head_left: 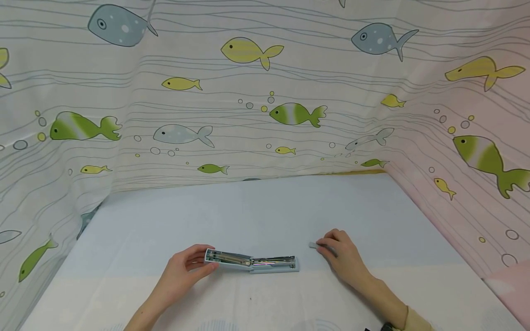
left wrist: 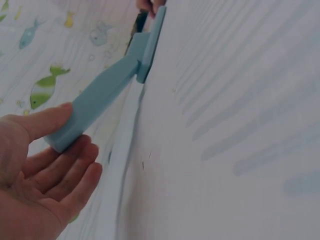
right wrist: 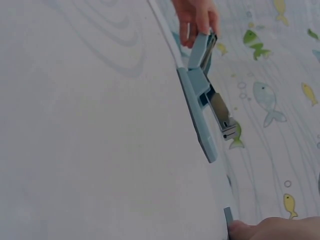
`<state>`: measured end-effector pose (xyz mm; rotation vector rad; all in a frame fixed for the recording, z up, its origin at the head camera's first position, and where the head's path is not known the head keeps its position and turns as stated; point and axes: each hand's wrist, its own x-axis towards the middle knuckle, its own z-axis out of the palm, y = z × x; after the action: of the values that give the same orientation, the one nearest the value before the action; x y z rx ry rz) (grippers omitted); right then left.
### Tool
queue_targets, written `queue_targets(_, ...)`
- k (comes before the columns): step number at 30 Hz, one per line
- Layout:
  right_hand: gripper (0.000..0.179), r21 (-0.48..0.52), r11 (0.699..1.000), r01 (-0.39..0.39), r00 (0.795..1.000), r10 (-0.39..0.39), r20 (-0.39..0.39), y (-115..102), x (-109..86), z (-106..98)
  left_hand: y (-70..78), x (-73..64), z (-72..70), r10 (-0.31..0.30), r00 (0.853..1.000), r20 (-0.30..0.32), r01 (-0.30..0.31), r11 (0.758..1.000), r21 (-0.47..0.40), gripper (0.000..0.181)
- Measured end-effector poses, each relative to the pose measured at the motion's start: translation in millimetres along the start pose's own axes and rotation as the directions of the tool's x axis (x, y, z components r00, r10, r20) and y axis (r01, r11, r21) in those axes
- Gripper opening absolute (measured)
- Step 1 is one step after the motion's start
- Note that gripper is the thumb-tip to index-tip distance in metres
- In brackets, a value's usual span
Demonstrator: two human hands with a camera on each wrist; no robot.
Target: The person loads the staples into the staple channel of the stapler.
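Observation:
A light blue stapler [head_left: 273, 269] lies opened out on the table, its metal staple channel [head_left: 271, 261] facing up. My left hand [head_left: 184, 269] grips the end of the swung-back top arm, thumb on one side and fingers on the other; the left wrist view shows the same hand [left wrist: 45, 170] on that blue arm [left wrist: 97, 97]. To the right of the stapler, apart from it, my right hand [head_left: 341, 255] pinches a short grey strip of staples [head_left: 313, 245]. Only the strip's end [right wrist: 228, 216] shows beyond the right hand [right wrist: 277, 229] in the right wrist view.
A pale blue and white cloth [head_left: 174, 220] covers the table. Fish-print curtains [head_left: 232, 101] stand behind it and along both sides, with a pinkish part [head_left: 468, 216] at the right.

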<state>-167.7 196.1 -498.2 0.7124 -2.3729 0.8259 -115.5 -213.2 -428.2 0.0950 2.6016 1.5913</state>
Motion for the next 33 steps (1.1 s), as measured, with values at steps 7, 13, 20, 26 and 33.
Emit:
queue_targets(7,0.020,-0.023,1.000,0.002,1.000,-0.002,0.018,0.2,0.4,-0.2,0.1,0.1,0.4,-0.025,1.000,-0.002,0.025,1.000,0.016,0.043)
queue_targets(13,0.019,-0.033,0.999,0.022,0.999,-0.021,0.026,-0.5,0.9,-0.4,-1.6,0.3,0.2,-0.018,1.000,-0.001,0.018,1.000,0.013,0.043)
queue_targets(20,0.017,-0.019,1.000,0.003,0.999,-0.002,0.046,-0.9,1.5,-1.9,-1.7,0.6,0.4,-0.011,1.000,-0.002,0.011,1.000,0.015,0.043)
queue_targets(26,0.016,-0.012,1.000,0.013,0.999,-0.012,0.045,-2.1,3.6,-1.3,-0.8,0.5,0.2,-0.011,1.000,0.001,0.011,1.000,0.018,0.043)
queue_targets(33,0.014,-0.008,1.000,0.016,0.998,-0.015,0.054,-3.3,7.9,1.4,-0.6,0.5,0.2,-0.002,1.000,0.001,0.002,1.000,0.017,0.043)
